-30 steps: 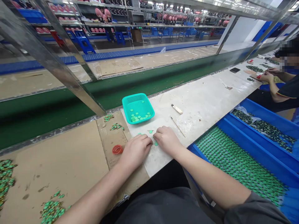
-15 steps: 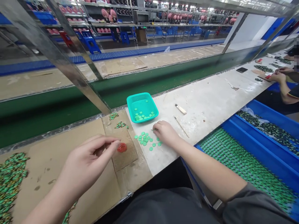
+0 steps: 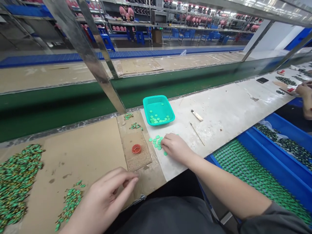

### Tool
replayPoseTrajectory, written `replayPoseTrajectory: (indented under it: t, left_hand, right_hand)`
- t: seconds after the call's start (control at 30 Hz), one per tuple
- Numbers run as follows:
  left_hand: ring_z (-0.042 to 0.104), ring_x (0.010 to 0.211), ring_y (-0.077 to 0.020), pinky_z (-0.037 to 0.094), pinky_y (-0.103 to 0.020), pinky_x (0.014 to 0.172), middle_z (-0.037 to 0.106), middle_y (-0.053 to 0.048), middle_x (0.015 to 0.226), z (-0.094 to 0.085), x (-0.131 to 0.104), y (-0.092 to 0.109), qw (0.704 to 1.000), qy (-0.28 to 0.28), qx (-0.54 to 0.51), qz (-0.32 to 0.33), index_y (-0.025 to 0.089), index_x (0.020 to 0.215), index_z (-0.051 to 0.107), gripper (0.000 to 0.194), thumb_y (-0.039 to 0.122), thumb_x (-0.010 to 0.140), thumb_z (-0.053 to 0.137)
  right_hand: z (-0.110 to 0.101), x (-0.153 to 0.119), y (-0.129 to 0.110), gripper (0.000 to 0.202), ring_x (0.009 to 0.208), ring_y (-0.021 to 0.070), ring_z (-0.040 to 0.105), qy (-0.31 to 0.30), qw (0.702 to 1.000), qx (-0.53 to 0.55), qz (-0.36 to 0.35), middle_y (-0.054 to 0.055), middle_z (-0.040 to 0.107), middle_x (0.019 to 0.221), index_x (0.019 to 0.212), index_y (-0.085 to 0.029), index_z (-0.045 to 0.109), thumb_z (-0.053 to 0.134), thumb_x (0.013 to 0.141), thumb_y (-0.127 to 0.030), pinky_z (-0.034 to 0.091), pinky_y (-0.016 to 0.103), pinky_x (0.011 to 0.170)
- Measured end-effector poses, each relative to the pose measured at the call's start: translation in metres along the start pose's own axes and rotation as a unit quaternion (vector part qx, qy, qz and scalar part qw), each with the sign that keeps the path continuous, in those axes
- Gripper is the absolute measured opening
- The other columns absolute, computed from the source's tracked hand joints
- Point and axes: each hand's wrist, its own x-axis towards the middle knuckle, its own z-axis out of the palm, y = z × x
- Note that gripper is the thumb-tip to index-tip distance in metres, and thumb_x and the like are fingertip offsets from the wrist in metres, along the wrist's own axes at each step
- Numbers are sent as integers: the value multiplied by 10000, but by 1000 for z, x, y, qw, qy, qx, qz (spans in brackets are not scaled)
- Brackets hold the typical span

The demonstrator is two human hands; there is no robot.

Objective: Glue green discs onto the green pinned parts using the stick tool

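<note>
My left hand (image 3: 114,191) hovers over the front of the cardboard, thumb and forefinger pinched together. Whatever is between the tips is too small to make out. Beyond it, a small red cap-like dish (image 3: 136,149) sits on a square brown board (image 3: 138,158). My right hand (image 3: 176,148) is low on the white tabletop, fingers curled down at the edge of several loose green discs (image 3: 156,141). Its fingertips are partly hidden, so what they grip does not show. A turquoise basket (image 3: 159,123) with more green discs inside stands just behind.
Green-and-gold small pieces form a big heap (image 3: 19,182) at left and a smaller pile (image 3: 70,201) nearer me. A brush (image 3: 197,115) and a thin stick (image 3: 197,134) lie at right. Blue bins (image 3: 246,143) stand below the table edge. A co-worker's hand (image 3: 304,89) is far right.
My left hand has drawn back toward me from the red dish, staying pinched. The right hand remains at the discs, now covering some of them. The view has shifted left.
</note>
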Motion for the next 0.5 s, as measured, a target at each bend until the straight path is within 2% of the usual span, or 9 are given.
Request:
replayPoseTrajectory:
  t: [0.13,0.23,0.33,0.5]
  left_hand:
    - [771,705,-118,575,-161,632,804,10,866,0,-14,-2,1000,7,-5,7,297,1006,832,262,450,1135,662]
    - [769,709,-114,573,-156,637,795,16,862,1,-17,1,1000,8,-12,15,297,1016,819,248,429,1141,651]
    - [763,705,-106,567,-150,634,780,28,845,0,-23,0,1000,3,-16,25,306,1019,807,228,398,1143,639]
    - [779,761,-133,596,-175,674,795,14,887,-3,-55,-21,1000,1,14,5,323,1028,818,212,431,1121,661]
  right_hand:
    - [-5,-7,-8,205,990,259,707,-13,1000,-10,0,102,781,1001,1046,-195,847,670,1145,-221,537,383,902]
    - [-3,4,-18,187,1042,271,714,-21,999,-22,17,117,786,1063,1100,-185,852,693,1147,-271,540,394,941]
    - [2,21,-28,188,1013,297,702,-34,998,-42,36,139,772,1016,1003,-152,847,768,1104,-290,527,412,891]
    - [4,28,-41,250,1045,309,704,-51,996,-55,50,156,780,1021,959,-138,835,661,1133,-180,513,426,906]
